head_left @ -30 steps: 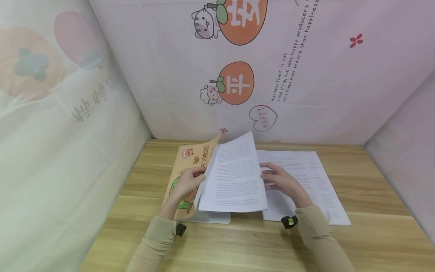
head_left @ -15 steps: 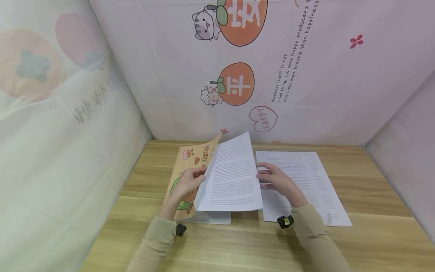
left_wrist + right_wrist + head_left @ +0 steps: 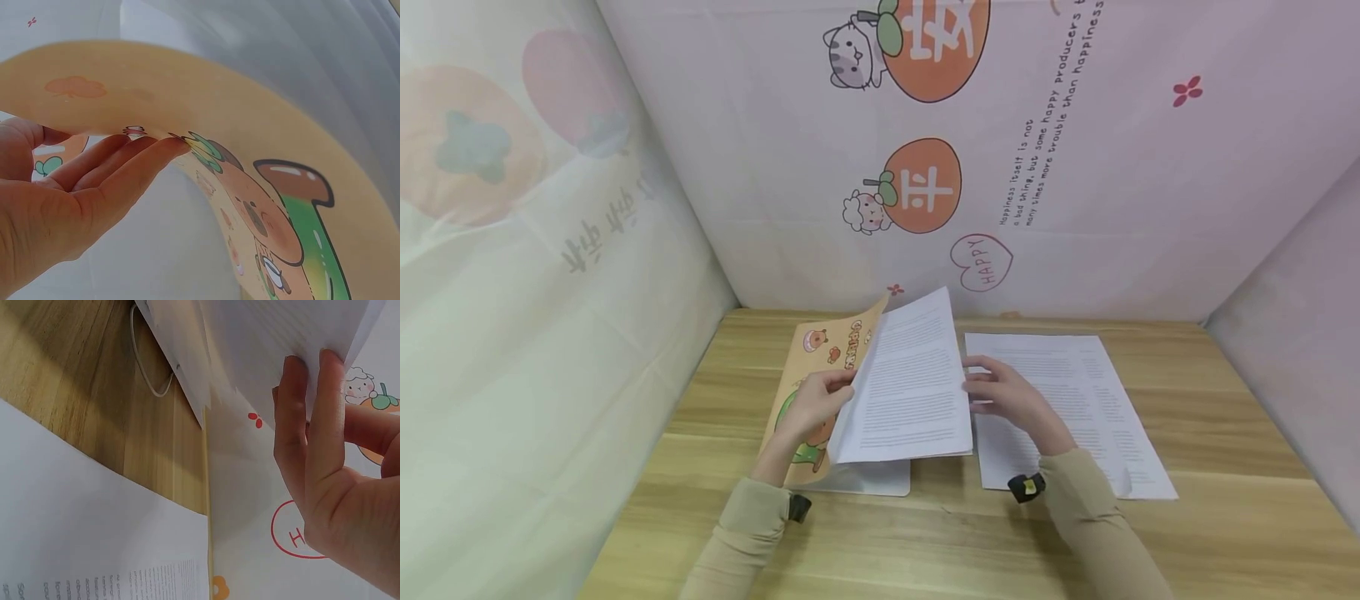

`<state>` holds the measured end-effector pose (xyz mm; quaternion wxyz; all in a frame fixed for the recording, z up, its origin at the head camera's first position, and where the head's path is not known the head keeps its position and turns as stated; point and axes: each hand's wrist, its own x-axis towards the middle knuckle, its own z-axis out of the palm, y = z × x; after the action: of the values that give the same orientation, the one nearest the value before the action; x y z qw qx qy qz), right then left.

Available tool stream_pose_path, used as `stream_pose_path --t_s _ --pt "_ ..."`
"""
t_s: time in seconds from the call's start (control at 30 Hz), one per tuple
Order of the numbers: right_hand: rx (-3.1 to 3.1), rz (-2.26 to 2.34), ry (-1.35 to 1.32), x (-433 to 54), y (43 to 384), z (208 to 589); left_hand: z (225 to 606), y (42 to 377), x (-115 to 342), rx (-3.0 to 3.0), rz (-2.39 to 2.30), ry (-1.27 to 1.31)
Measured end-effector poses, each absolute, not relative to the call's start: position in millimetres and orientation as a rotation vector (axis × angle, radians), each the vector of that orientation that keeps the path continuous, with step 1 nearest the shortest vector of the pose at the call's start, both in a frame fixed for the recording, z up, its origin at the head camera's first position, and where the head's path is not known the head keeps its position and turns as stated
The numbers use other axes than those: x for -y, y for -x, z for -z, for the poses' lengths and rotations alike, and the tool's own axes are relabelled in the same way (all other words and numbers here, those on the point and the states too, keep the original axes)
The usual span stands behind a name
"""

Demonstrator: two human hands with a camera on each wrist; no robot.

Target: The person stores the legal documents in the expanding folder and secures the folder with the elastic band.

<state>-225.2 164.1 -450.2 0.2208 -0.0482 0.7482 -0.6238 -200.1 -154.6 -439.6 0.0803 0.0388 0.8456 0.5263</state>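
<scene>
Against the tan cover [image 3: 822, 352], the left hand [image 3: 812, 405] is resting extended fingers, the right hand [image 3: 1013, 398] touching sheets [image 3: 912, 385], fingers parted.

Soft, even light with faint shadows on the tabletop [image 3: 955, 542] and slightly blurry printed sheets [image 3: 913, 383]

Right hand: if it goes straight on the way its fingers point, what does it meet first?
The raised printed sheets, right at its fingertips; exact depth between fingers and paper is hard to judge.
</scene>
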Motion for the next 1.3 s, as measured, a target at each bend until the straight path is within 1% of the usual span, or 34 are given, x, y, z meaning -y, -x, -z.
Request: stream_pose_path --t_s 0.53,1.3 --pt "-2.044 1.721 0.144 -148.1 229.6 458.0 440.3 199.5 154.6 -2.513 -1.582 -0.104" --pt "-1.952 1.783 0.151 -127.2 232.8 459.6 437.1 200.8 156.2 -2.518 -1.582 -0.140"
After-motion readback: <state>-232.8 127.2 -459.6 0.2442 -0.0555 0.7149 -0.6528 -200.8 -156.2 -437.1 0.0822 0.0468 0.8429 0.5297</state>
